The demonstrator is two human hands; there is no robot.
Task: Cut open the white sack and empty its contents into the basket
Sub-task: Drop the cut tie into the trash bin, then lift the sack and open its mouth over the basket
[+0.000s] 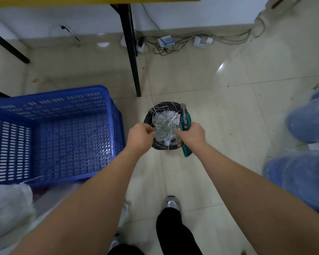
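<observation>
Hands [139,134] [191,134] over bin [149,116]; right grips cutter [185,124]; basket [53,133] left.

Place: a workroom or office back area.
Floor: pale glossy tiles [201,74], scattered with specks of dirt.
Furniture: yellow-edged worktop [92,0] on black metal legs [130,48].
Wiring: power strips and tangled cables [173,44] along the white wall.
Storage: blue perforated plastic basket [50,133].
Waste: small black-lined bin [166,126].
</observation>
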